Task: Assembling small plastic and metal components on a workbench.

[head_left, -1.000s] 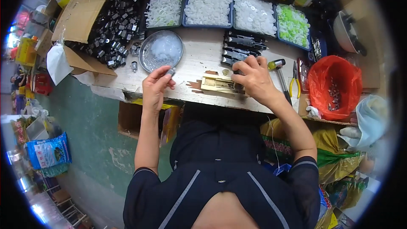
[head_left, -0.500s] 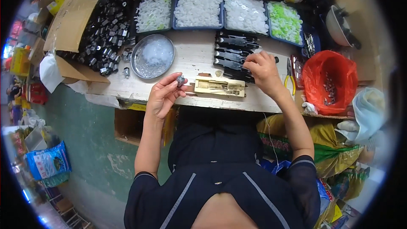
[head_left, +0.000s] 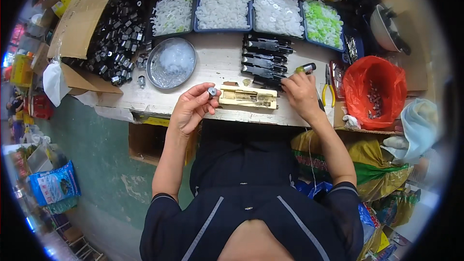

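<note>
My left hand (head_left: 191,108) pinches a small silver motor (head_left: 212,91) between thumb and fingertips, above the bench's front edge. Just right of it lies a cream, boat-shaped holder (head_left: 247,97) with a hollow middle. My right hand (head_left: 300,95) is at the holder's right end, its fingers curled downward beside a stack of black plastic housings (head_left: 265,62). Whatever those fingers grip is hidden under the hand. Beyond the knuckles shows a tool handle (head_left: 306,68), yellow-green and black. A dark, thin piece sticks out by the wrist.
Several trays of white and green plastic parts (head_left: 224,7) line the back. At left are a round metal dish (head_left: 172,63) and a cardboard box of motors (head_left: 121,34). Yellow-handled pliers (head_left: 329,92) and a red bag-lined bowl (head_left: 374,94) stand at right.
My right hand has moved down toward me from the black housings, uncovering the tool handle. My left hand has shifted slightly right, still holding the motor.
</note>
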`<action>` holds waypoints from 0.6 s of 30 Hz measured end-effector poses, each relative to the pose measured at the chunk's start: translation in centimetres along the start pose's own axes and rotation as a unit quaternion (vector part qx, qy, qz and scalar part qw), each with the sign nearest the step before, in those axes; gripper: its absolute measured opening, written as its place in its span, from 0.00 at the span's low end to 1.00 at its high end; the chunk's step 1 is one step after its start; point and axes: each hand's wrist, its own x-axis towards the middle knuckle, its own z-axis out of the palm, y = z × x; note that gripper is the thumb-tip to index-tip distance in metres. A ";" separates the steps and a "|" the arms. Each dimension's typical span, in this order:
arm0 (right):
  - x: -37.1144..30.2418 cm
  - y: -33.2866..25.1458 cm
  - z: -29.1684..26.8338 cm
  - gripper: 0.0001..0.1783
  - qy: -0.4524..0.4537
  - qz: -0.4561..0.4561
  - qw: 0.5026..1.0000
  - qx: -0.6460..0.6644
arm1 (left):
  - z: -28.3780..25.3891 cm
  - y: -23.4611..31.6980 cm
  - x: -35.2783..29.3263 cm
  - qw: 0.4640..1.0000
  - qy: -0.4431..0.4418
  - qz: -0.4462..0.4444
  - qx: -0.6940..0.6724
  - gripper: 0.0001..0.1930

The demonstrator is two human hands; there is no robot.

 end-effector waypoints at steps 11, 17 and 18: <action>2.5 -4.1 0.7 0.07 -0.091 0.006 0.990 0.107 | 1.2 0.3 -0.1 0.992 0.039 0.037 0.112 0.12; 3.3 -6.2 0.9 0.20 -0.071 -0.087 0.992 0.055 | 0.0 0.5 -0.5 0.989 0.073 0.061 0.114 0.11; 2.9 -6.5 1.8 0.20 -0.079 -0.103 0.991 0.042 | -0.1 0.5 -0.4 0.988 0.068 0.075 0.120 0.11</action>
